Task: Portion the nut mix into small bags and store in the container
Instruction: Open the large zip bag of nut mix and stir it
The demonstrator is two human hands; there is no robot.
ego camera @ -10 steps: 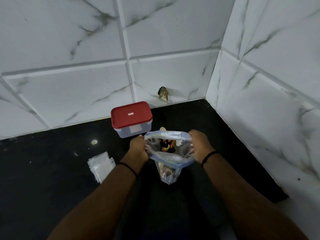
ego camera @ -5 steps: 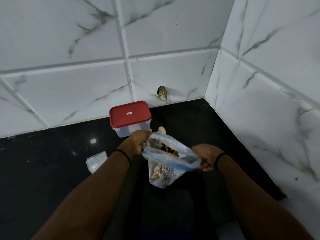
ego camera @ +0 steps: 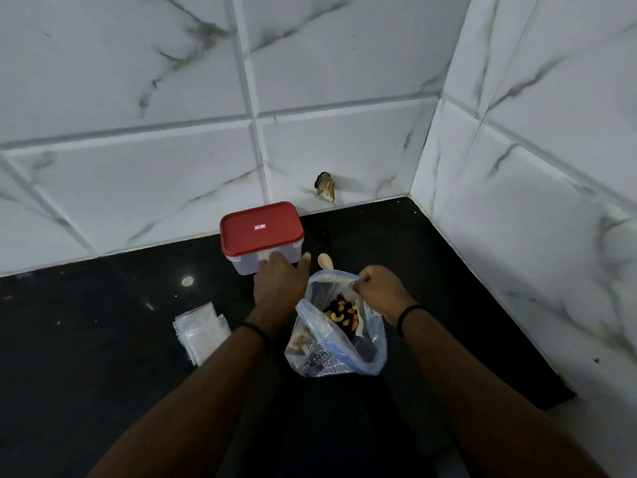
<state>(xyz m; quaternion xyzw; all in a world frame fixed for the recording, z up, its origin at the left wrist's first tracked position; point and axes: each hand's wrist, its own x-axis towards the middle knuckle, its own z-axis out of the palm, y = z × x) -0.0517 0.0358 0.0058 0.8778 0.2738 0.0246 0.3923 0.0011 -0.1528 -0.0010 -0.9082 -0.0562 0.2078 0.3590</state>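
Both forearms reach forward over the dark counter (ego camera: pixel 86 339), each with a dark band at the wrist. The right hand (ego camera: pixel 379 291) is curled, pinching the far rim of the clear bag (ego camera: pixel 372 339) and holding its mouth up and open. The left hand (ego camera: pixel 281 281) is off the bag, palm down with fingers stretched forward and loosely spread, its fingertips at the front wall of the container (ego camera: pixel 246 267). Nuts (ego camera: pixel 341 313), pale cashews among dark pieces, sit inside the bag. The container stands near the back wall with its red lid (ego camera: pixel 260 227) on. A wooden spoon (ego camera: pixel 325 261) lies just beyond the bag, between the hands. Small bags (ego camera: pixel 200 326) lie stacked left of the left forearm.
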